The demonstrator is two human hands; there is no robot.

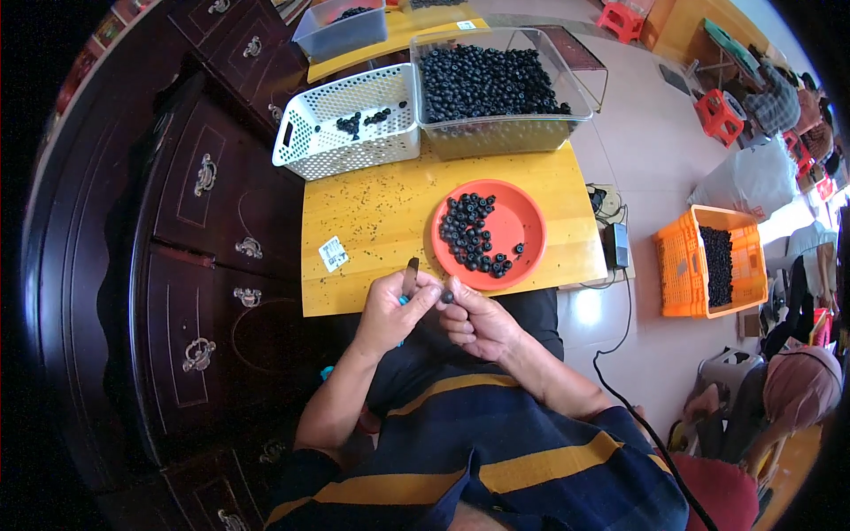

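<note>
My left hand [386, 311] is closed round a small knife [411, 275], its dark blade pointing up and bits of a turquoise handle showing between the fingers. Between the fingertips of my right hand [484, 326] is a small round black part [447, 297], close against the left fingers. Just beyond them sits a red-orange plate [531, 221] with many similar black parts [465, 221], some showing a hole. What the parts are made of I cannot tell.
A clear bin [496, 139] heaped with black parts and a white perforated basket [345, 155] stand at the table's [381, 230] far side. Dark crumbs and a white label [333, 254] lie on the wood. Dark drawers [204, 239] flank the left; an orange crate [682, 265] is right.
</note>
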